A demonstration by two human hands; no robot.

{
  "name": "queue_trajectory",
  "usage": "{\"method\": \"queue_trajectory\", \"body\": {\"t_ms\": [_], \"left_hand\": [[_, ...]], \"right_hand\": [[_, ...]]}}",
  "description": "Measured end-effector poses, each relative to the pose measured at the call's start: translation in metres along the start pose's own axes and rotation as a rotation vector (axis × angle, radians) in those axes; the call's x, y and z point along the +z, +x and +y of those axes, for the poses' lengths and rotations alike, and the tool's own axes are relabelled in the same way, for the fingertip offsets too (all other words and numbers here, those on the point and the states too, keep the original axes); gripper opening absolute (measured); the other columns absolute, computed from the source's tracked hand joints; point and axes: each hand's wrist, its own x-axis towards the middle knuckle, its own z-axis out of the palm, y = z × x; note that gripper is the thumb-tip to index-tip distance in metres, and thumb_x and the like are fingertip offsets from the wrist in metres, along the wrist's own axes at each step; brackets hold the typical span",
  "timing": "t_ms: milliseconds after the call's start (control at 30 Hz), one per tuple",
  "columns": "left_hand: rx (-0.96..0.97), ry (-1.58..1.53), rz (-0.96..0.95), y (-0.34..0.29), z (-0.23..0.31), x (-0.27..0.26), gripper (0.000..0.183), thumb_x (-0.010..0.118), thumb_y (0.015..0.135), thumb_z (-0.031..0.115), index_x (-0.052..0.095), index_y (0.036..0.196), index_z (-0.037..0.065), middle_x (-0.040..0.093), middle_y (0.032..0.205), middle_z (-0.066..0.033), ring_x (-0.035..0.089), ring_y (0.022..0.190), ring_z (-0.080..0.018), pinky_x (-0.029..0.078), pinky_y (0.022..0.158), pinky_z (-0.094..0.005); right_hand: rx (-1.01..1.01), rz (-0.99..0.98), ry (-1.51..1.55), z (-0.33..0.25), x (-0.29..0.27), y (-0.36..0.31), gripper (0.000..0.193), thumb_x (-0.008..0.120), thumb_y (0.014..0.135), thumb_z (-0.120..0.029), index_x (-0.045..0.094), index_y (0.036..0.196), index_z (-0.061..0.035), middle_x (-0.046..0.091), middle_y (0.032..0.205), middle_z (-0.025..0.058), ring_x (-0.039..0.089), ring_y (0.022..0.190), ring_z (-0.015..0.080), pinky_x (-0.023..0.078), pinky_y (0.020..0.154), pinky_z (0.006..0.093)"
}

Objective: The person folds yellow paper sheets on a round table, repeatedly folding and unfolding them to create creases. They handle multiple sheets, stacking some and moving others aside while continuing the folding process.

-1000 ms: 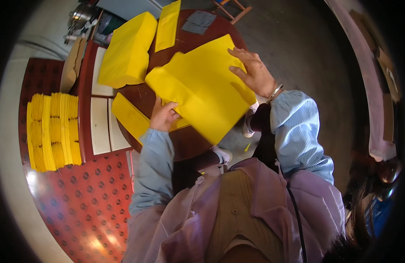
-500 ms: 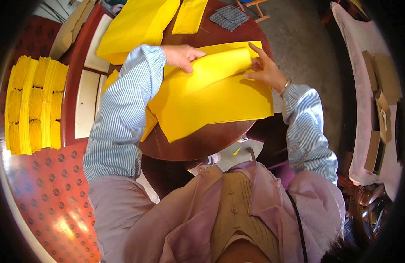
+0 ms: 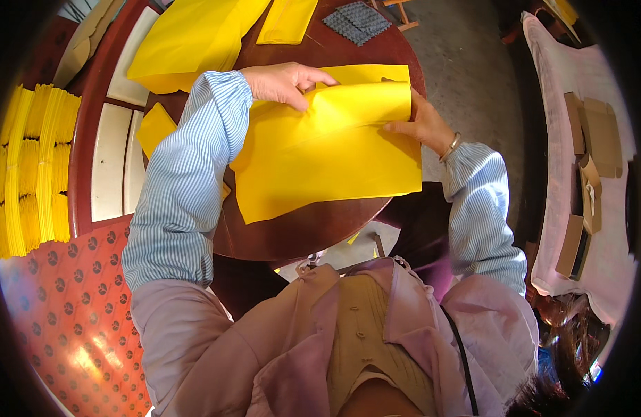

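Both hands are on a large yellow sheet [image 3: 320, 163] over the round dark red table [image 3: 265, 240]; I cannot tell whether it is paper or cloth. Its upper part is lifted and curls over in a fold. My right hand [image 3: 428, 126] grips the right end of that fold, thumb in front and fingers hidden behind. My left hand [image 3: 282, 83] is closed at the upper left edge of the sheet, with thumb and fingertips at the fold. Behind the fold more yellow material shows; whether it belongs to the same sheet I cannot tell.
A big yellow stack [image 3: 195, 45] and a narrow yellow folded piece [image 3: 288, 21] lie farther back. A grey textured cloth [image 3: 356, 22] is at the table's far edge. Tied yellow bundles [image 3: 36, 167] stand at the left. Open cardboard boxes [image 3: 602, 135] rest on a pale cloth at the right.
My right hand has closed on the fold's right end, its raised fingers now behind the sheet. The fold stands wider and straighter. The view has shifted slightly.
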Motion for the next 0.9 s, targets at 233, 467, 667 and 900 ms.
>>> {"method": "queue_trajectory", "body": {"t_ms": [233,467,667,900], "left_hand": [[0.099,0.392,0.443,0.021,-0.016,0.052,0.061,0.064,0.084,0.000,0.057,0.144,0.008,0.067,0.125,-0.0174,0.067,0.109,-0.0292,0.053,0.098,-0.0389],[0.309,0.654,0.790,-0.006,-0.025,0.139,0.053,0.061,0.091,-0.001,0.062,0.142,0.014,0.050,0.155,-0.0149,0.043,0.149,-0.0359,0.036,0.122,-0.0558],[0.290,0.570,0.868,-0.017,-0.039,0.159,0.048,0.065,0.095,0.003,0.063,0.141,0.016,0.054,0.153,-0.0126,0.042,0.152,-0.0358,0.031,0.125,-0.0584],[0.301,0.518,0.883,-0.011,-0.045,0.163,0.047,0.067,0.096,0.004,0.062,0.141,0.015,0.057,0.149,-0.0118,0.044,0.150,-0.0342,0.031,0.126,-0.0571]], "right_hand": [[0.240,0.122,-0.102,0.004,0.006,-0.036,0.066,0.071,0.101,-0.022,0.042,0.159,-0.0104,0.072,0.124,0.0165,0.076,0.101,0.0231,0.057,0.094,0.0312],[0.313,0.031,0.517,-0.001,-0.006,-0.087,0.068,0.050,0.108,-0.004,0.023,0.169,-0.0167,0.069,0.128,0.0130,0.072,0.108,0.0218,0.058,0.094,0.0336],[0.133,0.013,0.546,0.010,0.024,-0.110,0.073,0.058,0.100,0.003,0.035,0.166,-0.0199,0.066,0.133,0.0086,0.064,0.117,0.0185,0.052,0.099,0.0314],[-0.510,0.352,-0.935,0.013,0.019,-0.081,0.041,0.086,0.085,-0.019,0.079,0.125,-0.0193,0.066,0.138,0.0108,0.056,0.134,0.0286,0.044,0.109,0.0448]]}}
